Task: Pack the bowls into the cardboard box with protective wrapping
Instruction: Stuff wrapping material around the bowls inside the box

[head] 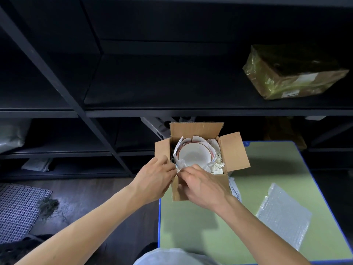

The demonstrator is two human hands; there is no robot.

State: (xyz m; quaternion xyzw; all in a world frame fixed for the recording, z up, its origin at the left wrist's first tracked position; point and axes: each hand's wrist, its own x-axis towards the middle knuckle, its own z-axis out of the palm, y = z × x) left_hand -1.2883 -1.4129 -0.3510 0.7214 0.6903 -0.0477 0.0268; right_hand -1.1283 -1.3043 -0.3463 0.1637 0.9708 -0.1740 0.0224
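Green surface (200,226) is lying beneath and right of the fingers. Taped parcel (290,73) is sitting on a shelf far beyond them. Cardboard box (236,152) is standing open just beyond, with bowls (193,154) nesting inside it in white wrapping paper (216,165). Bubble wrap (282,215) is lying well right.

Right hand (204,186) is pinching the paper at the box's near-left corner. Left hand (156,175) is touching that corner, grip unclear.

Judgement: tuck the paper between bowl rim and wall while steadying the box.

Parcel label: unreadable.

One cardboard box (236,152), one white bowl (193,154) showing in its paper wrapping (217,166), one bubble wrap sheet (284,215) near right, one taped parcel (290,75) far right, one mesh mat (19,211) left.
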